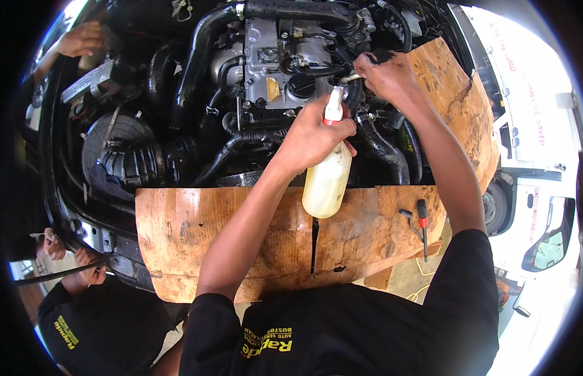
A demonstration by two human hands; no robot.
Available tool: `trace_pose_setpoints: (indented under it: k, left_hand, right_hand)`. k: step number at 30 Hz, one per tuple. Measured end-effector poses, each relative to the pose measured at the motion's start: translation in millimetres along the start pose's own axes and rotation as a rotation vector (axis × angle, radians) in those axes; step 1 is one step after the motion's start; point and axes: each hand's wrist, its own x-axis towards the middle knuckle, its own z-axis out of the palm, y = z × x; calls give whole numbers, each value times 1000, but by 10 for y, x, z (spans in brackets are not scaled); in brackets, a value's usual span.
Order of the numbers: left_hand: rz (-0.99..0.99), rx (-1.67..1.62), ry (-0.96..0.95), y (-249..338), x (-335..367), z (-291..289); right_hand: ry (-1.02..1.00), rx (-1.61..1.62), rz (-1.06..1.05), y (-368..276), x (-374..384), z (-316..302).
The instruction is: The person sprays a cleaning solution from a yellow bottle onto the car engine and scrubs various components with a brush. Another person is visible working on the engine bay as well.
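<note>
My left hand (317,135) is wrapped round the neck of a spray bottle (327,182) with a white nozzle and pale yellow liquid inside. The bottle leans over the engine's front edge, nozzle toward the engine (263,75). Farther right, my right hand (388,72) is closed on a pale stick-like tool (350,79), whose working end I cannot make out among the hoses. A black patch lies across the back of that hand. Close to both hands is the black round oil cap (301,88) on the grey engine cover.
Worn brown cardboard (241,244) covers the front and right edges of the bay. A black-and-red handled brush (422,219) lies on it. Other people's hands (81,39) (91,269) work at the left. An air filter housing (119,150) and a white vehicle (542,232) flank the scene.
</note>
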Motion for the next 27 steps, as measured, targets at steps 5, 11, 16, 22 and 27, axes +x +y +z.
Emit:
trace_pose_setpoints:
  k: [5, 11, 16, 22, 27]
  left_hand:
    - [32, -50, -23, 5, -21, 6]
    - [62, 111, 68, -17, -2, 26]
    - [91, 25, 77, -71, -2, 56]
    - [157, 237, 94, -192, 75, 18]
    - [7, 184, 91, 1, -21, 11]
  right_hand:
    - [10, -232, -70, 52, -66, 41]
    - [-75, -284, -37, -21, 62, -44]
    - [-116, -307, -109, -99, 77, -211]
    - [-21, -376, -144, 138, 34, 176]
    - [-162, -370, -105, -162, 88, -196]
